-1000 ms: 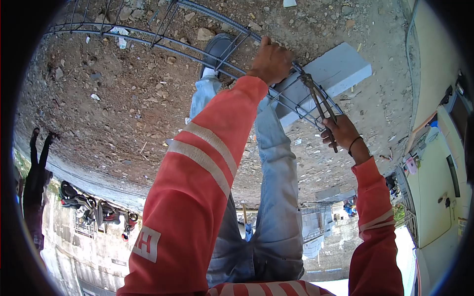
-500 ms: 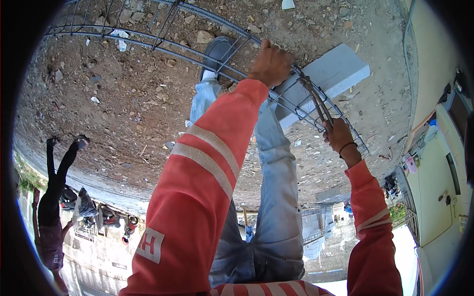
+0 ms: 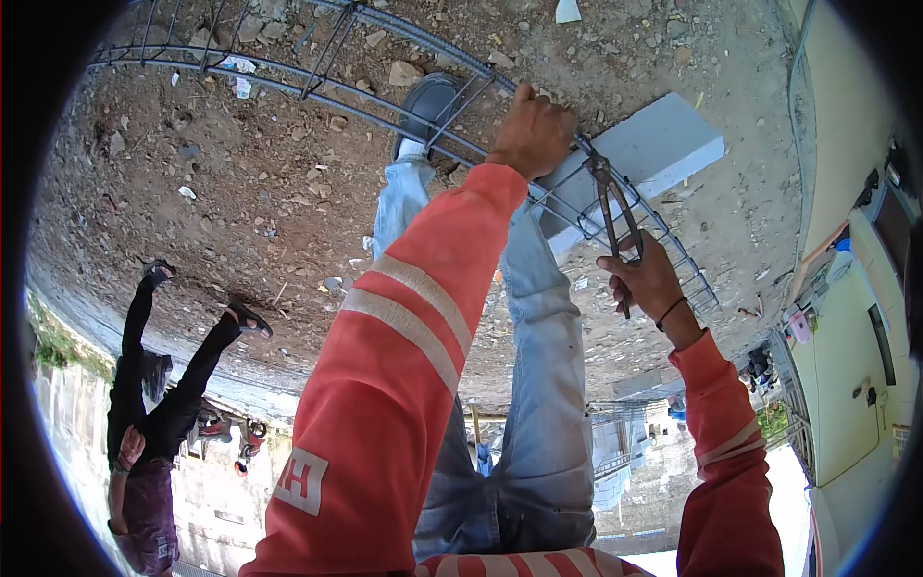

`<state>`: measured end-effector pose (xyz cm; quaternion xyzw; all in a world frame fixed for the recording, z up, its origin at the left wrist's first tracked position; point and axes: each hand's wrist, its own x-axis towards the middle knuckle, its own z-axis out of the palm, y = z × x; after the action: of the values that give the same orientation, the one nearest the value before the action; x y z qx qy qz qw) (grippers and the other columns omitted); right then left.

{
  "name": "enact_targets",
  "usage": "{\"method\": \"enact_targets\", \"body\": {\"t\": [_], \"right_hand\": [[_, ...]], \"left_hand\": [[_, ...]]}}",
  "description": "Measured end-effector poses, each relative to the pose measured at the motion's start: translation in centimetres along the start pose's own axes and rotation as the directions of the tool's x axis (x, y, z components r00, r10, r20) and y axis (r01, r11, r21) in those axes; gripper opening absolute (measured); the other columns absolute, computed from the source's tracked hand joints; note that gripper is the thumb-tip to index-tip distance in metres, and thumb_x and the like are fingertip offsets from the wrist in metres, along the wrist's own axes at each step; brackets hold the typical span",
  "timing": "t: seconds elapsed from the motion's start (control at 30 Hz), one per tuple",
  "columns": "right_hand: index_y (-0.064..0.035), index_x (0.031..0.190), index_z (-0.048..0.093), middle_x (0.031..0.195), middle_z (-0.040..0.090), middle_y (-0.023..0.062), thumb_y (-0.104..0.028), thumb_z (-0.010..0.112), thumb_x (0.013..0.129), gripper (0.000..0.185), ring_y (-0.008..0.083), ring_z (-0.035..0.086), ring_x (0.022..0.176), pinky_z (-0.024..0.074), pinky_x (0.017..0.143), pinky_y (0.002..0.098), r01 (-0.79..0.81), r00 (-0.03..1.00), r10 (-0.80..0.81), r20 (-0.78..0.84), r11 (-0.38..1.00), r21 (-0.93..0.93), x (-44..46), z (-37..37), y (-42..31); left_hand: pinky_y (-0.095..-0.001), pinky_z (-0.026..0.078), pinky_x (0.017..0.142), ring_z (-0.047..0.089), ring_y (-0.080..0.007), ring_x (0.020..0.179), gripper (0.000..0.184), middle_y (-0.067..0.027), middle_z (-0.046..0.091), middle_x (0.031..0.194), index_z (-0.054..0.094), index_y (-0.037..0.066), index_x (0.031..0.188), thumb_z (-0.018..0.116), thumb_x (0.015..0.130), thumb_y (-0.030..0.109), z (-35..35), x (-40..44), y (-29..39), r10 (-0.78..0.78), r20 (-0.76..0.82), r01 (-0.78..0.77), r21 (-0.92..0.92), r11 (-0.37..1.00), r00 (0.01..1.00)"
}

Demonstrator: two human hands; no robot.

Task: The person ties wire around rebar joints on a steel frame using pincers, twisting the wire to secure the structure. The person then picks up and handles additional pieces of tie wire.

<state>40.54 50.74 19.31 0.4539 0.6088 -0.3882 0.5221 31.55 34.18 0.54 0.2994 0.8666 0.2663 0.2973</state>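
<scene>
My left hand (image 3: 535, 133) is closed around a bar of the long steel rebar cage (image 3: 404, 130), which runs from the upper left to the right. In my right hand (image 3: 652, 279) is a pair of pincers (image 3: 615, 207), its handles spread apart. The pincers' jaws are up against the cage just right of my left hand; whether they grip wire is too small to tell. Beneath that part of the cage lies a grey concrete block (image 3: 663, 144). My shoe (image 3: 430, 108) is beside the cage, partly behind its bars.
Stony dirt ground (image 3: 240, 221) with scraps of litter surrounds the cage. Another person (image 3: 159, 423), upside down in view, walks at the left. Near them stands a parked motorbike (image 3: 252, 442). A pale wall (image 3: 846, 385) with a door is at the right.
The pincers' handles have spread from nearly together, and my right hand's fingers have loosened and shifted. My left hand stays on the cage. The person at the left has stepped to the right.
</scene>
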Motion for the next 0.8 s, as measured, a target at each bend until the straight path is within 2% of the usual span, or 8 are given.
{"method": "enact_targets", "body": {"t": [0.23,0.33,0.37,0.4,0.43,0.47,0.57,0.8], "right_hand": [[-0.0077,0.101,0.045,0.071,0.055,0.0047,-0.009,0.072,0.083,0.033,0.0146,0.057,0.055,0.0505,0.046,0.033,-0.35,0.85,0.17,0.499,0.89,0.292,2.6,-8.6,-2.2],[-0.0005,0.116,0.046,0.09,0.064,0.0121,-0.023,0.074,0.083,0.049,0.0245,0.068,0.078,0.0555,0.063,0.0406,-0.245,0.877,0.393,0.277,0.861,-0.446,2.3,-9.4,-6.0],[-0.0005,0.116,0.046,0.09,0.064,0.0121,-0.023,0.074,0.083,0.049,0.0245,0.068,0.078,0.0555,0.063,0.0406,-0.242,0.879,0.388,0.277,0.864,-0.442,2.0,-8.9,-5.9],[-0.0012,0.118,0.047,0.094,0.063,0.0127,-0.027,0.073,0.082,0.051,0.0251,0.067,0.082,0.0543,0.068,0.0421,-0.028,0.998,0.057,0.001,0.512,-0.859,1.6,-8.3,-5.5],[-0.0019,0.119,0.048,0.098,0.062,0.0134,-0.03,0.072,0.082,0.053,0.0256,0.065,0.086,0.0531,0.074,0.0437,-0.066,0.925,-0.378,-0.039,-0.057,-0.996,1.3,-8.0,-5.1],[-0.0025,0.117,0.051,0.103,0.06,0.0138,-0.029,0.065,0.085,0.043,0.0253,0.063,0.088,0.0492,0.08,0.0419,-0.135,0.832,-0.552,0.057,-0.301,-0.944,1.6,-8.3,-5.1],[-0.0029,0.108,0.056,0.093,0.06,0.0107,-0.019,0.058,0.087,0.026,0.0237,0.061,0.081,0.047,0.078,0.035,-0.213,0.7,-0.682,0.21,-0.481,-0.85,2.7,-9.2,-5.8],[-0.0004,0.093,0.062,0.089,0.067,0.0228,-0.019,0.054,0.092,0.02,0.035,0.069,0.084,0.0553,0.071,0.0468,-0.002,0.942,-0.334,0.036,-0.112,-0.994,4.7,-11.1,-5.0]], "left_hand": [[-0.0408,0.033,0.092,0.063,-0.0211,0.09,0.017,-0.0041,0.069,0.086,0.072,0.016,0.089,0.065,0.085,0.031,0.1,0.4,0.1,0.01,-0.036,-0.01,0.015,1.0,0.999],[-0.0409,0.033,0.09,0.064,-0.0218,0.087,0.015,-0.0049,0.07,0.083,0.073,0.016,0.088,0.066,0.084,0.029,-0.2,0.4,0.2,-0.012,0.003,0.011,0.016,1.0,1.0],[-0.0403,0.033,0.091,0.064,-0.0221,0.086,0.014,-0.0062,0.069,0.081,0.071,0.014,0.085,0.06,0.084,0.023,-0.3,0.3,0.2,-0.009,0.006,0.009,-0.023,1.0,1.0],[-0.0397,0.033,0.092,0.063,-0.0224,0.086,0.017,-0.0076,0.069,0.079,0.069,0.011,0.082,0.053,0.083,0.017,-0.4,0.4,0.1,-0.006,0.009,0.007,-0.062,0.998,1.0],[-0.0397,0.033,0.092,0.063,-0.0224,0.086,0.017,-0.0076,0.069,0.079,0.069,0.011,0.082,0.053,0.083,0.017,-0.4,0.5,0.1,-0.002,0.007,0.002,-0.061,0.998,1.0],[-0.0395,0.033,0.092,0.064,-0.0225,0.085,0.016,-0.0077,0.069,0.079,0.069,0.011,0.082,0.054,0.083,0.017,-0.4,0.6,0.0,-0.012,0.016,0.013,-0.045,0.999,1.0],[-0.0407,0.034,0.089,0.064,-0.0222,0.085,0.014,-0.0057,0.07,0.082,0.073,0.017,0.087,0.068,0.083,0.029,-0.1,0.8,0.2,-0.04,0.037,0.039,0.016,0.999,0.999],[-0.0403,0.035,0.09,0.064,-0.0211,0.088,0.015,-0.0045,0.069,0.08,0.072,0.016,0.086,0.068,0.083,0.03,0.0,0.7,-0.1,-0.034,0.018,0.035,-0.009,0.999,0.999]]}}
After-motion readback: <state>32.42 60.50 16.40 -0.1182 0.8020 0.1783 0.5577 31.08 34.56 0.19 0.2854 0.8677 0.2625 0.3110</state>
